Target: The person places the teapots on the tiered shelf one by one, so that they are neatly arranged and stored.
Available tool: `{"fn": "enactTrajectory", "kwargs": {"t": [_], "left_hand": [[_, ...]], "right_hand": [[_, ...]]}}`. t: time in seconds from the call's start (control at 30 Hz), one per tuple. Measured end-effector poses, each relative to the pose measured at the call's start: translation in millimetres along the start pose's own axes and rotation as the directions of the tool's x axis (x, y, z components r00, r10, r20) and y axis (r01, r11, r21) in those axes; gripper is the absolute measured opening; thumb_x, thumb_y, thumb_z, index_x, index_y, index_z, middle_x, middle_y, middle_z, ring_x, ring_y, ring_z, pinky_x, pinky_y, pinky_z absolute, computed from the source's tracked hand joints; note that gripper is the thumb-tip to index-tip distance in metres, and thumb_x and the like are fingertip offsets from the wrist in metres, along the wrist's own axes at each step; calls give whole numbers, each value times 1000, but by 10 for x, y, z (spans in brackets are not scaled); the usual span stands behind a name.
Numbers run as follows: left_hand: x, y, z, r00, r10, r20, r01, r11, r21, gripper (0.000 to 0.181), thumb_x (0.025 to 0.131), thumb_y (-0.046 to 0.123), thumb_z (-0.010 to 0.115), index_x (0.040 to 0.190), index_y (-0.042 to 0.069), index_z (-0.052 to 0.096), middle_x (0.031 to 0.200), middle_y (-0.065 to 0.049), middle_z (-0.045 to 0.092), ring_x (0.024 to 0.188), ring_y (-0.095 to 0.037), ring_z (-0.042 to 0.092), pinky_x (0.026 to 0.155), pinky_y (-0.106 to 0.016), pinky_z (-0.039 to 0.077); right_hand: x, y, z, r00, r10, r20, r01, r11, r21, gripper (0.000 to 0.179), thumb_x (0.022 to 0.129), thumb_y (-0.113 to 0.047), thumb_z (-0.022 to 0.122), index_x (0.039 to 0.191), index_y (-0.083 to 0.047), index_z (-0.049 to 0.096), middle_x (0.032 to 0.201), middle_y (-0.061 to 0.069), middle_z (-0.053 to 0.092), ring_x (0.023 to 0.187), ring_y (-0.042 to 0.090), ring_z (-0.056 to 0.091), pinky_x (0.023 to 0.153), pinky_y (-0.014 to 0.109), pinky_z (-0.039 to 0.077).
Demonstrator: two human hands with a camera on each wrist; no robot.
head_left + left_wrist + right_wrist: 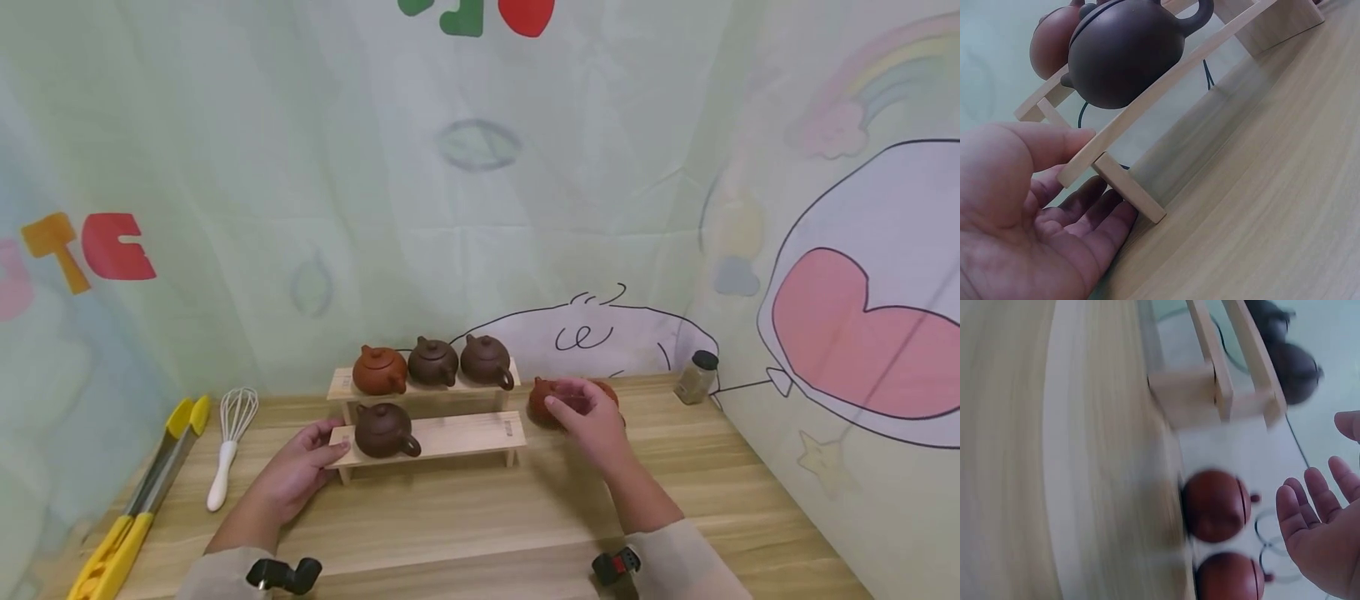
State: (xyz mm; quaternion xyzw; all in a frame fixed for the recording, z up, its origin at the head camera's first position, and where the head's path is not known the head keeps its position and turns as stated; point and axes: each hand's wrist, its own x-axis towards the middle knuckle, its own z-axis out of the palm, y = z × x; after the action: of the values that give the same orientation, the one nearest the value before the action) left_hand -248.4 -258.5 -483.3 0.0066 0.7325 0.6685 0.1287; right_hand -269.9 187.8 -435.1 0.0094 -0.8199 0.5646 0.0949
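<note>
My left hand point(296, 471) grips the left end of the front wooden stand point(468, 433); in the left wrist view its thumb lies on the board, fingers below beside the leg. A dark brown teapot point(382, 433) sits on that stand's left part. On the rear wooden stand point(342, 383) are a reddish teapot point(378, 372) and two dark teapots point(432, 363). My right hand point(596, 425) hovers above two reddish teapots on the table, one at left point(538, 402), the other point(1230, 581) partly hidden in the head view. Its fingers look apart from both in the right wrist view.
At the left lie a whisk point(227, 450) with a white handle and yellow-and-grey tongs point(142, 500). A small jar point(697, 377) with a black lid stands at the back right. A printed cloth point(375, 192) walls in the wooden table point(465, 525).
</note>
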Motion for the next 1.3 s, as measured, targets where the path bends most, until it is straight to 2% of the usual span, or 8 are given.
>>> {"fn": "enactTrajectory", "kwargs": {"t": [0.1,0.23,0.4,0.73,0.97,1.13,1.3], "left_hand": [[-5,-6,-3,1000,-6,0,6,1000,1,72,112,25,56,166,-4,17,175,-30,18,121,-1,60,99,-24,55],[-3,-10,-5,1000,-2,1,2,1000,-6,72,112,25,56,165,-4,17,174,-29,19,119,1,60,98,-23,55],[-3,-12,2,1000,4,4,-4,1000,-18,70,112,23,56,164,-5,18,174,-29,20,115,3,61,97,-22,55],[5,-4,-2,1000,12,0,-12,1000,-20,68,112,21,56,163,-5,19,173,-29,21,113,4,62,96,-22,55],[6,-15,0,1000,13,-9,-14,1000,-23,66,112,20,55,163,-5,20,172,-28,23,110,5,62,94,-21,56],[7,-14,2,1000,11,-7,-11,1000,-21,66,112,21,55,162,-5,20,172,-28,23,110,5,62,94,-21,55],[3,-13,13,1000,8,-11,-8,1000,-19,66,112,20,55,162,-4,21,171,-28,24,110,4,63,94,-22,56]], "right_hand": [[82,106,-158,1000,13,-27,-13,1000,-28,46,99,-31,78,138,-10,66,134,15,72,124,28,67,99,29,54],[177,233,-349,996,42,-74,-47,997,-68,52,99,-34,78,143,-12,63,139,17,71,130,30,65,111,42,52],[232,329,-480,991,88,-100,-95,993,-70,55,100,-32,76,147,-10,59,142,20,67,135,34,61,116,49,48],[305,496,-558,981,175,-84,-180,982,-60,65,99,-35,78,152,-6,53,162,21,50,152,40,44,125,56,39],[403,557,-535,977,212,-34,-215,964,-160,76,98,-38,78,159,-8,45,167,22,42,152,44,44,125,59,38],[508,588,-508,972,236,-12,-233,948,-216,78,97,-37,80,159,-7,43,164,25,44,150,45,44,127,60,36],[573,635,-494,967,254,13,-244,941,-234,78,95,-30,83,157,-5,44,157,27,49,145,45,48,125,61,38]]}}
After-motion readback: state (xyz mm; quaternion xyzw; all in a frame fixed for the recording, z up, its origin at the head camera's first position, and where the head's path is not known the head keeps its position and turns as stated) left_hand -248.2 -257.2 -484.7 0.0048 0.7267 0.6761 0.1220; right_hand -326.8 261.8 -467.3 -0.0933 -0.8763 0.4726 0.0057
